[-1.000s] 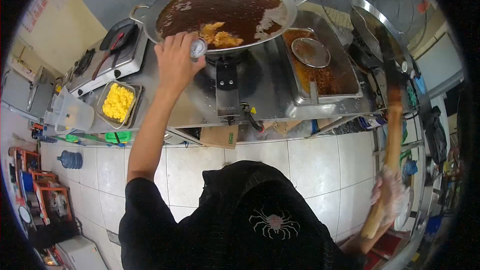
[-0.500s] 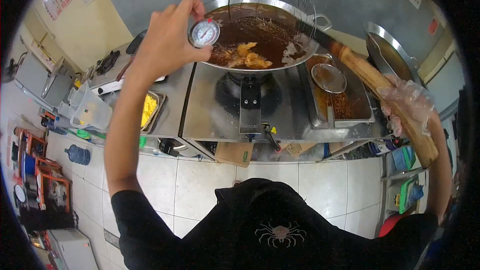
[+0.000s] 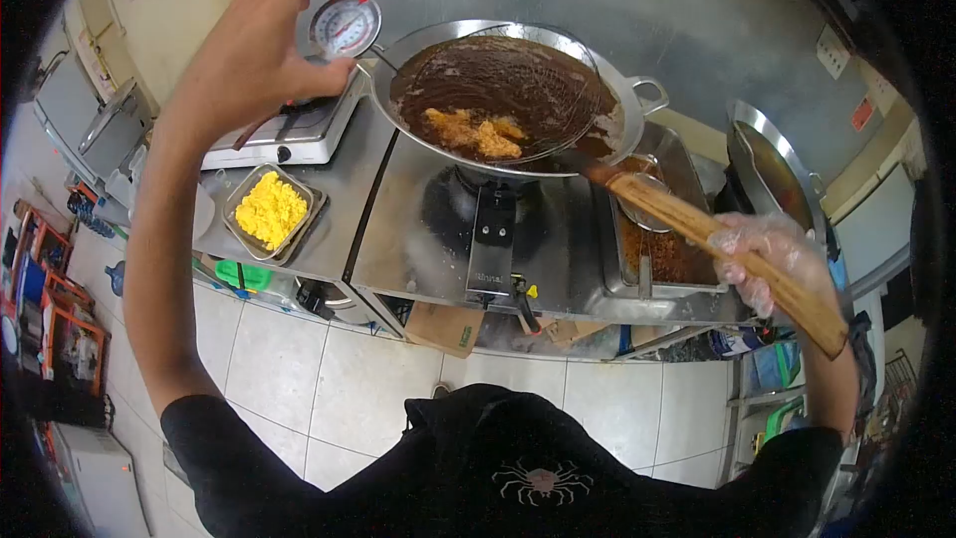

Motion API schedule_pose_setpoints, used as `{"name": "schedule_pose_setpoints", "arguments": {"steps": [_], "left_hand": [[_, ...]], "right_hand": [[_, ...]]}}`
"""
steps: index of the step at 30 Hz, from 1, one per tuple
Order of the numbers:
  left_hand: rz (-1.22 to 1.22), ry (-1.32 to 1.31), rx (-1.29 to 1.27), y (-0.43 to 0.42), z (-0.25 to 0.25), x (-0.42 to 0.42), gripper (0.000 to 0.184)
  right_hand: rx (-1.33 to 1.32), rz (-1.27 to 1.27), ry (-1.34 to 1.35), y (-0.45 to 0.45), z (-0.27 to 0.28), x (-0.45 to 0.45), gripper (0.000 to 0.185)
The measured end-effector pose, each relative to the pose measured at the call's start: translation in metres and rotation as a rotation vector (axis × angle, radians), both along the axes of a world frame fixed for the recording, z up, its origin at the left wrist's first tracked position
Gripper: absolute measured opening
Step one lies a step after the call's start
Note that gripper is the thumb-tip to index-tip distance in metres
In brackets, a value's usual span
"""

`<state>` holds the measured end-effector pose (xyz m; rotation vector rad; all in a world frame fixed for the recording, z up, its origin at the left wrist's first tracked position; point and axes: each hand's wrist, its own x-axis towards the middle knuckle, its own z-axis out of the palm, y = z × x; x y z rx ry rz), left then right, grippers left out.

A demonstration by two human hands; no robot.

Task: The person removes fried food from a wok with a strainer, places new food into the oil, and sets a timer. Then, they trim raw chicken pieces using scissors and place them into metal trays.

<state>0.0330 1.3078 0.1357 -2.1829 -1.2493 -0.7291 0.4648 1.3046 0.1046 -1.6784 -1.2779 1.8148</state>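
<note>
My left hand (image 3: 254, 50) is bare and curls its fingers and thumb around the edge of a dial thermometer (image 3: 346, 28). The thermometer's thin stem points toward the left rim of a wide metal wok (image 3: 637, 125) of dark oil. In a clear plastic glove, my right hand (image 3: 772, 257) grips the wooden handle of a wire skimmer (image 3: 687, 214). The skimmer's mesh basket lies down in the oil. Golden-brown fried pieces (image 3: 493, 137) sit near the wok's front side, at the mesh; whether they rest in it I cannot tell.
Right of the wok, a metal tray (image 3: 687, 289) holds brown crumbs and a small strainer (image 3: 645, 204). Another pan (image 3: 772, 154) stands farther right. At left are a tray of yellow food (image 3: 269, 209) and a white portable stove (image 3: 314, 144). The burner (image 3: 491, 239) is below the wok.
The skimmer basket has gone from raised above the wok down into the oil, its handle dropping. My left hand and the thermometer have shifted left in view. The camera view has also shifted.
</note>
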Motion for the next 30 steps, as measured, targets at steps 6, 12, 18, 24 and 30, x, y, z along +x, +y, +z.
{"name": "schedule_pose_setpoints", "arguments": {"steps": [6, 12, 18, 24, 30], "left_hand": [[-0.001, -0.161, -0.023, -0.014, -0.025, -0.011, 0.051], [0.032, -0.352, 0.024, -0.017, -0.079, -0.007, 0.056], [-0.008, -0.662, 0.026, 0.010, -0.172, 0.038, 0.053], [-0.063, -0.780, 0.074, 0.056, -0.233, 0.088, 0.046], [-0.117, -0.784, 0.073, 0.073, -0.245, 0.102, 0.037]], "right_hand": [[0.519, 0.415, 0.284, 0.018, -0.057, 0.023, 0.023], [0.514, 0.490, 0.386, 0.047, -0.064, -0.006, 0.016], [-0.012, 0.020, 0.647, 0.043, -0.056, -0.026, 0.017], [0.084, 0.017, 0.634, 0.034, -0.063, -0.033, 0.019], [0.194, 0.011, 0.702, 0.004, -0.059, -0.007, 0.017]]}}
